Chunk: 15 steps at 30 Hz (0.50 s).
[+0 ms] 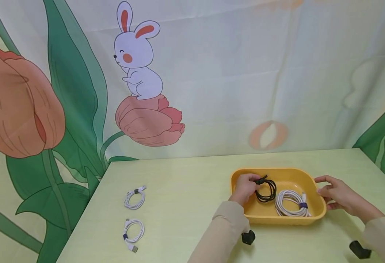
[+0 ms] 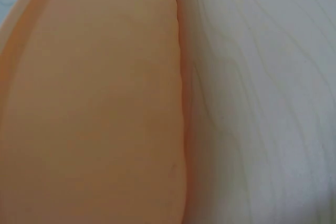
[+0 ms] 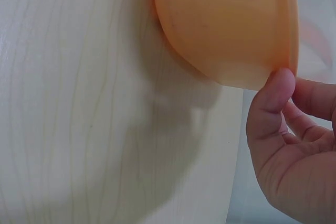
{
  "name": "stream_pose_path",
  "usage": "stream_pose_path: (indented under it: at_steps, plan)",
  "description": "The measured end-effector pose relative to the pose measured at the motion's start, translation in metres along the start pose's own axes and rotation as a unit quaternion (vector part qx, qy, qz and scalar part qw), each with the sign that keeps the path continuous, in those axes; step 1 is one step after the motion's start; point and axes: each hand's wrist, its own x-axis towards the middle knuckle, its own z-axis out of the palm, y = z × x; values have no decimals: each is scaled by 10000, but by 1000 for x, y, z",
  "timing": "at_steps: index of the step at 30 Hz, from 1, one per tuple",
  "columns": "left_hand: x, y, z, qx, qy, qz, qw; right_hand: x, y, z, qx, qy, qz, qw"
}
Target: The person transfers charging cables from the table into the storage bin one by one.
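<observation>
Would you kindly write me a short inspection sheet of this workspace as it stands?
Surface: pale yellow-green table, wood-grained in the wrist views.
Job's things: yellow tray holding a coiled black cable and a coiled white cable.
Clutter: nothing seen.
Hands: left hand is inside the tray, gripping the black cable; right hand touches the tray's right rim, thumb on its edge in the right wrist view.
Cables: two more coiled white cables lie on the table's left, one farther, one nearer.
Surroundings: printed backdrop with a rabbit and tulips.
</observation>
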Motion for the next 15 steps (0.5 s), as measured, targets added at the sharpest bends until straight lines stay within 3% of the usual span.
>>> stream_pose_path:
  at_steps: [15]
  plan:
    - [-2,1,4,-50,-36,-80,9999,-1,-1,1,-1,-25,-12,10000]
